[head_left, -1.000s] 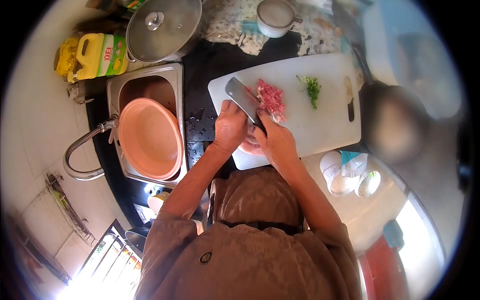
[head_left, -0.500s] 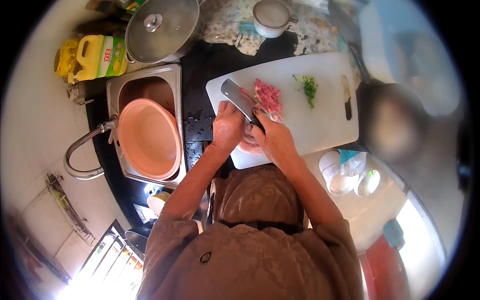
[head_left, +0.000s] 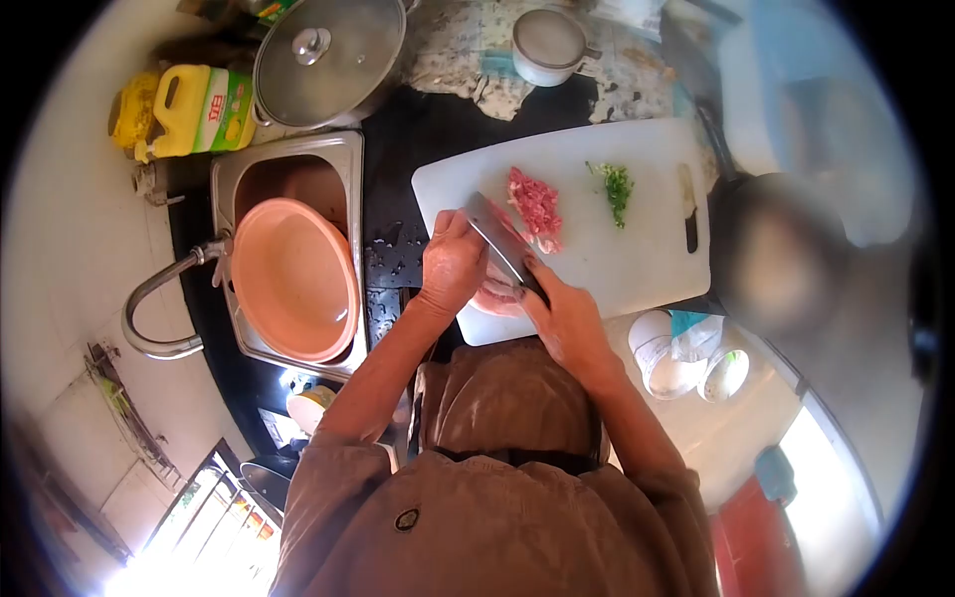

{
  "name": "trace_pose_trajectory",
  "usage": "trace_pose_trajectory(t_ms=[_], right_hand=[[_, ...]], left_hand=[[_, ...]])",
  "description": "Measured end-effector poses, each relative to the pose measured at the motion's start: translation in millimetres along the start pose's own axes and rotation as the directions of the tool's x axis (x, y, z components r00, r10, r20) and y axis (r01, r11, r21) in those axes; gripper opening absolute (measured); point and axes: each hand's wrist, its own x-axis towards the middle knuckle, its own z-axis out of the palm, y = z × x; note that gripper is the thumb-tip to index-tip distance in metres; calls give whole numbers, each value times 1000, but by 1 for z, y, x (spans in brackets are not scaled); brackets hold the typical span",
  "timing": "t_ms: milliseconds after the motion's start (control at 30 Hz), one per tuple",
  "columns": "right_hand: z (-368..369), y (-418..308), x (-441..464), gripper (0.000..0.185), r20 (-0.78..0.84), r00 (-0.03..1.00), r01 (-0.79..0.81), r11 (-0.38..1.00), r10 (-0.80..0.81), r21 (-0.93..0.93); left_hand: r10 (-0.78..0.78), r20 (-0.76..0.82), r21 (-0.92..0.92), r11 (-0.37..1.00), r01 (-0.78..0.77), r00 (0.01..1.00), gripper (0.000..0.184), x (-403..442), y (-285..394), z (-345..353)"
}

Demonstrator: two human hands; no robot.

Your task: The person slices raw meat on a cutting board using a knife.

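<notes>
My right hand [head_left: 564, 320] is wrapped round the dark handle of a cleaver [head_left: 500, 242], whose blade points up and left over the white cutting board [head_left: 637, 269]. Left of the blade, my left hand [head_left: 455, 263] has its fingers curled, pressed on a piece of raw meat [head_left: 496, 298] that shows partly between the hands. Just beyond the blade lies a pile of cut red meat [head_left: 535, 204]. Chopped green herbs [head_left: 614, 191] form a small heap farther right on the board.
To the left, a sink [head_left: 350, 179] holds an orange basin [head_left: 295, 281] beside a curved faucet [head_left: 159, 350]. A lidded pot [head_left: 333, 60], a yellow jug [head_left: 189, 109] and a small white pot [head_left: 548, 50] stand behind. A pan [head_left: 781, 249] is at right.
The cleaver and my right hand have moved down and slightly right, towards my body. My left hand stays near the same spot. The whole view has shifted slightly.
</notes>
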Motion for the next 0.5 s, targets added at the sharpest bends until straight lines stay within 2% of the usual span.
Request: trace_pose_trajectory(t_ms=[33, 133, 267, 367, 433, 467, 500], right_hand=[[1, 2, -12, 42, -57, 998, 36, 999, -36, 11], [5, 2, 9, 42, 35, 998, -44, 998, 46, -47], [6, -7, 19, 47, 30, 999, 22, 999, -21, -29], [-5, -2, 5, 46, 100, 995, -23, 1000, 21, 17], [-2, -5, -12, 42, -83, 992, 103, 994, -100, 30], [-4, -4, -8, 43, 35, 999, -38, 999, 37, 19], [-1, -5, 5, 43, 27, 999, -32, 999, 32, 14]], left_hand=[[15, -15, -24, 1000, -15, 1000, 34, -4, 3, -2], [-13, 22, -30, 999, 13, 1000, 36, -8, 2, -1], [-23, 57, -42, 999, 26, 998, 36, -11, 3, -3], [-25, -21, -49, 998, 24, 999, 33, 0, 3, -2], [-34, -30, -100, 995, 31, 999, 32, -13, 5, -3], [-34, 7, -82, 996, 34, 999, 31, -14, 1, -3], [-28, 26, -60, 998, 30, 999, 30, -10, -2, 0]])
